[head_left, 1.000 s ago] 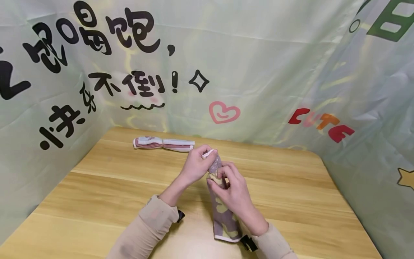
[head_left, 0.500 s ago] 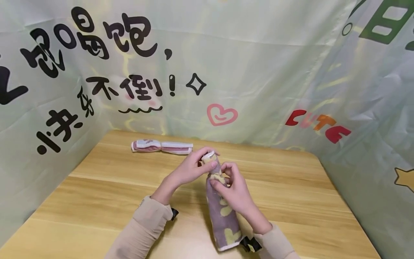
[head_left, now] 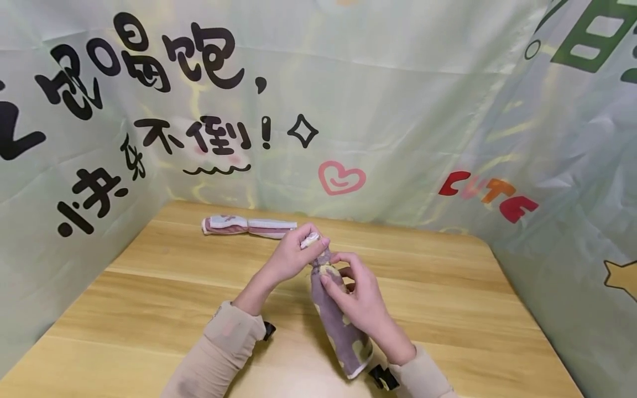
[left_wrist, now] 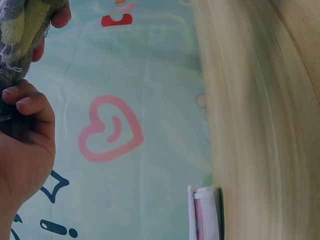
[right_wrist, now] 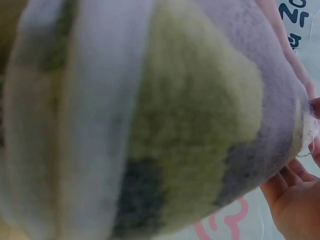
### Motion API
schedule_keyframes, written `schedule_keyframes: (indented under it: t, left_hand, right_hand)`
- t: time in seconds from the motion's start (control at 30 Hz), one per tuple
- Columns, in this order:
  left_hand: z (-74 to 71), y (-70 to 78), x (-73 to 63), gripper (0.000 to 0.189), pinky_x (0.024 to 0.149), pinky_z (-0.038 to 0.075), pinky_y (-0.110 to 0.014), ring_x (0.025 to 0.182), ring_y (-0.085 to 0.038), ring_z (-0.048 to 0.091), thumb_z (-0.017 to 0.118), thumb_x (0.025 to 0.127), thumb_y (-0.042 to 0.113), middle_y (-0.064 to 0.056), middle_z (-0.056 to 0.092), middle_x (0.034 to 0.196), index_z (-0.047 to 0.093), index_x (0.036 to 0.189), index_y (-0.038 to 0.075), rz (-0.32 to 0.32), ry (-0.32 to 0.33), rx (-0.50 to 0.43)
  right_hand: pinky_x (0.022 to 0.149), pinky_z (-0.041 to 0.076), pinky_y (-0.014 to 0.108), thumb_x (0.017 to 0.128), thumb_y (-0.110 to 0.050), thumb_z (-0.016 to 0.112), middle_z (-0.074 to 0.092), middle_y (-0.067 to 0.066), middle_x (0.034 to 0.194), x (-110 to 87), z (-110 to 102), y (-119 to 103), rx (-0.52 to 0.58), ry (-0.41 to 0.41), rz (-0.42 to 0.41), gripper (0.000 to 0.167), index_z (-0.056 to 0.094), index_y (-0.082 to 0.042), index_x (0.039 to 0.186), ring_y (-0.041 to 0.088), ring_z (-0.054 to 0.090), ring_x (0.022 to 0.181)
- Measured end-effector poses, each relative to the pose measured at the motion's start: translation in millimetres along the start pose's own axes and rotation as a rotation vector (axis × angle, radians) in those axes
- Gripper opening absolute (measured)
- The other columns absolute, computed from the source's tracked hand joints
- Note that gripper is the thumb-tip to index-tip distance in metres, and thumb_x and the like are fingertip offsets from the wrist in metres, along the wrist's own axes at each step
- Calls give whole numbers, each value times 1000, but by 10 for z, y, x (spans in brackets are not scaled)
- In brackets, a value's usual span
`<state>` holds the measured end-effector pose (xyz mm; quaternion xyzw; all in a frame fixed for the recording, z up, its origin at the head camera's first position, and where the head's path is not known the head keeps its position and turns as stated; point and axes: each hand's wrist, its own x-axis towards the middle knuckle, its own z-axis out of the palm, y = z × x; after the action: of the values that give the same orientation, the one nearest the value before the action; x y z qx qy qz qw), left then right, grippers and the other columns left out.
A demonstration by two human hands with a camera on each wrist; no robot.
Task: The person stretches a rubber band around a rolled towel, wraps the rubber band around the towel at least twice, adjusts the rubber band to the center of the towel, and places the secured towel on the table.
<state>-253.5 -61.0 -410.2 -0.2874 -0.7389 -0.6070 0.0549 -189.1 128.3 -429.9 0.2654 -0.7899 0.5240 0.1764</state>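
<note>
A purple towel (head_left: 332,320) with yellow shapes and white edging is rolled up and drawn in to a narrow neck near its upper end. My left hand (head_left: 291,257) grips that upper end, fingers curled round it, as the left wrist view also shows with the towel (left_wrist: 20,35) at its upper left corner. Just below the neck, my right hand (head_left: 362,296) pinches the towel between thumb and fingers. The towel slants down toward me, its wide end near my right wrist. In the right wrist view, the towel (right_wrist: 200,110) fills most of the picture, blurred.
A second rolled towel (head_left: 249,225), white and pink and cinched at its middle, lies near the back of the wooden table (head_left: 423,276). Printed cloth (head_left: 398,110) stands behind and beside the table.
The towel's upper end has shifted slightly left with my left hand, and its wide end now slants further right. My left fingers have re-closed over the top end. The rear towel stays put.
</note>
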Motion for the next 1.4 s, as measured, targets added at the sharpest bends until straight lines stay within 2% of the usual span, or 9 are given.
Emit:
schedule_keyframes:
  t: [0.13, 0.37, 0.5, 0.67, 0.9, 1.0, 1.1, 1.33, 1.4]
  left_hand:
    - [42, 11, -15, 26, 51, 41, -25, 57, -12, 47, 66, 102, 21, 0, 50, 67, 53, 84, 8, -28, 23, -52]
    - [239, 19, -61, 27, 38, 37, -22, 42, -6, 43, 66, 102, 14, 3, 50, 58, 53, 79, 5, -61, 140, -215]
    - [328, 32, -82, 29, 41, 40, -21, 47, -6, 47, 67, 101, 15, 3, 52, 60, 54, 77, 5, -93, 186, -195]
    - [346, 44, -56, 31, 43, 42, -21, 50, -9, 50, 68, 99, 17, 2, 54, 62, 55, 74, 6, -100, 229, -140]
    - [305, 58, -2, 30, 42, 40, -22, 48, -8, 48, 68, 99, 20, 3, 53, 60, 56, 75, 6, -136, 205, -137]
    - [285, 63, 1, 30, 39, 38, -22, 45, -8, 45, 67, 100, 20, 2, 52, 59, 55, 77, 6, -149, 199, -151]
    - [278, 58, 2, 29, 39, 36, -22, 43, -8, 42, 66, 101, 21, 3, 50, 58, 55, 79, 6, -167, 188, -168]
    - [227, 55, 3, 29, 41, 36, -23, 45, -11, 40, 65, 102, 28, 3, 48, 60, 56, 84, 8, -205, 178, -138]
    - [195, 53, 12, 29, 42, 37, -24, 47, -12, 41, 66, 102, 30, 2, 49, 62, 57, 87, 7, -195, 151, -104]
  right_hand:
    - [52, 57, 27, 93, -4, 74, 67, 13, 114, -30, 12, 25, -28, 22, -80, 29, 60, -8, 118, 20, 73, 83]
    - [53, 56, 23, 88, -3, 80, 67, 10, 120, -76, 25, 35, -75, 76, -153, 37, 61, -9, 119, 26, 72, 92]
    - [54, 56, 24, 81, -3, 87, 67, 9, 119, -87, 48, 51, -119, 129, -203, 38, 63, -9, 111, 26, 70, 95]
    - [54, 55, 22, 80, -2, 87, 69, 9, 116, -33, 78, 94, -152, 167, -260, 31, 60, -10, 94, 25, 71, 93]
    - [54, 42, 18, 78, -2, 85, 67, 15, 112, 10, 87, 105, -181, 181, -326, 33, 53, -12, 79, 18, 60, 78]
    - [55, 44, 20, 79, -2, 85, 67, 16, 114, 0, 84, 100, -178, 164, -330, 33, 53, -11, 78, 19, 60, 78]
    - [55, 46, 21, 80, -1, 85, 67, 15, 116, -3, 71, 107, -164, 138, -301, 33, 53, -11, 80, 21, 63, 87]
    - [69, 60, 28, 83, 0, 86, 66, 11, 115, 3, 31, 126, -160, 87, -235, 36, 55, -6, 100, 20, 69, 90]
    - [65, 60, 28, 84, 0, 85, 66, 14, 113, -3, 23, 112, -137, 73, -178, 38, 54, -4, 107, 21, 71, 87]
